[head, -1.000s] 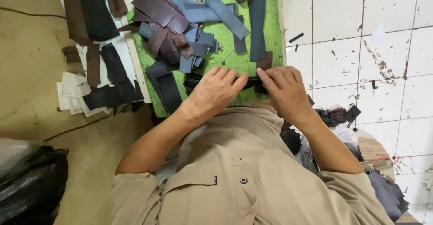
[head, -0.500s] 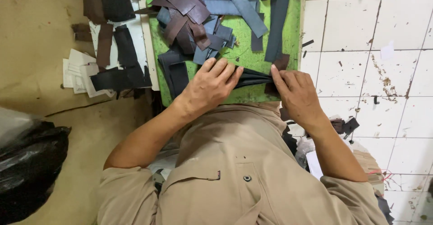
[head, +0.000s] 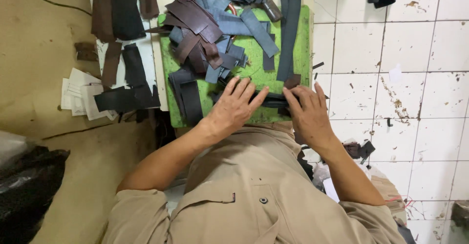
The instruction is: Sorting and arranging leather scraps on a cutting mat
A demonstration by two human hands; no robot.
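While your left hand (head: pixel 233 108) and right hand (head: pixel 308 114) press flat-fingered on the dark strip (head: pixel 271 99), it looks limp, probably leather; pinch its ends.

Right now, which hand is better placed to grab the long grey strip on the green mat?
Right hand, probably: the grey strip ends just beyond its fingers. The left hand lies farther over, flat on the dark strip.

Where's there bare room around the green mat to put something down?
The white tiled floor right of the green mat is mostly bare, with small scraps. The tan floor far left is open too. The mat's top, under the leather strips, is crowded; left hand and right hand cover its near edge.
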